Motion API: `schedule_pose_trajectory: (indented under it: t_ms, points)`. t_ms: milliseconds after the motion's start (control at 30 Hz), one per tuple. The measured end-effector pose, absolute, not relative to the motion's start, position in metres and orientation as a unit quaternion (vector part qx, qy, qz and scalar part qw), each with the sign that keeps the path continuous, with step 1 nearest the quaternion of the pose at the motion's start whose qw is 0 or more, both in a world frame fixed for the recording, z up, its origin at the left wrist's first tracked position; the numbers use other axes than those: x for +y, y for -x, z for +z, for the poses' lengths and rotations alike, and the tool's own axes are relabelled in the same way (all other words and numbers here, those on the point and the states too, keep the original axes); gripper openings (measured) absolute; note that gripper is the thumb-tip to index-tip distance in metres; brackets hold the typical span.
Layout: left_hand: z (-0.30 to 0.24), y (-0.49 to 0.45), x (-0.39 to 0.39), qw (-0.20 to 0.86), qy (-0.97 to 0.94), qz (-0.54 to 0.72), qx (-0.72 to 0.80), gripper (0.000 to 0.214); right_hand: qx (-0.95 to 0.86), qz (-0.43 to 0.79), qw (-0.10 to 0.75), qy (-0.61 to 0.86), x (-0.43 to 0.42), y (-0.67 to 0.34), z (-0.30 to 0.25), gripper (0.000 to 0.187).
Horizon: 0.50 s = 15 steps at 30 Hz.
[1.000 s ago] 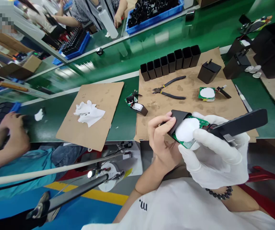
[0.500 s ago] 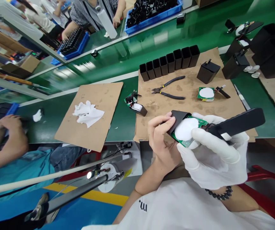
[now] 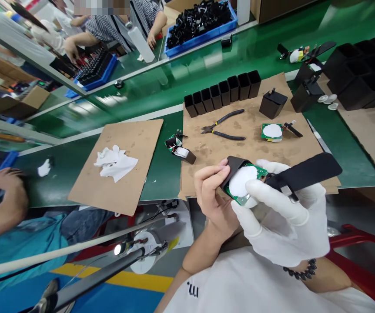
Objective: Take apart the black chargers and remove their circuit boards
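My bare left hand [image 3: 214, 198] grips a black rectangular housing [image 3: 235, 164] by its sides. A green circuit board [image 3: 262, 171] with a round white pad [image 3: 243, 181] sits partly inside the housing's open end. My right hand [image 3: 288, 221], in a white glove, pinches the board between thumb and fingers. Dark wires join the board to a long black end cover [image 3: 311, 173], which lies across the gloved fingers and shows metal prongs. Ahead on the cardboard lie cutting pliers [image 3: 223, 126] with open handles and another board with a white pad [image 3: 272, 131].
A row of black housings [image 3: 223, 92] stands behind the pliers, with a closed black adapter [image 3: 273, 104] nearby. An opened unit [image 3: 181, 148] lies at the cardboard's left edge. White scraps [image 3: 115, 162] rest on a second cardboard. A co-worker's hands [image 3: 8, 187] are far left.
The view has shifted slightly, so the bench things appear farther left. My hands keep their hold on housing and board; the end cover has turned a little. Across the bench, a co-worker's hand reaches the blue tray.
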<state>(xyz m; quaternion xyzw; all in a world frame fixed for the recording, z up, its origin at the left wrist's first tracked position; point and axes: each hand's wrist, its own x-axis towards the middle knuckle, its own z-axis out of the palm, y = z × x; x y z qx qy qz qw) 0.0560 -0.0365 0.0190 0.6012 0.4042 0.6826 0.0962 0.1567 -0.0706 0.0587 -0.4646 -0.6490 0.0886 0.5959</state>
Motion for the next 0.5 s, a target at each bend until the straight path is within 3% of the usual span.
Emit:
schedule_pose_trajectory:
  t_ms: [100, 233, 500]
  points:
    - [0.0163, -0.0563, -0.0348, 0.081, -0.597, 0.69, 0.402, 0.025, -0.653, 0.063, 0.566, 0.499, -0.0735, -0.1596, 0.0595, 0.024]
    - [0.0159, -0.059, -0.0348, 0.074, -0.599, 0.69, 0.4, 0.025, -0.672, 0.084, 0.569, 0.466, -0.0716, -0.1643, 0.0622, 0.027]
    - [0.0197, -0.051, -0.0347, 0.019, -0.618, 0.659, 0.428, 0.025, -0.646, 0.199, 0.619, 0.4, -0.0703, -0.1652, 0.0639, 0.06]
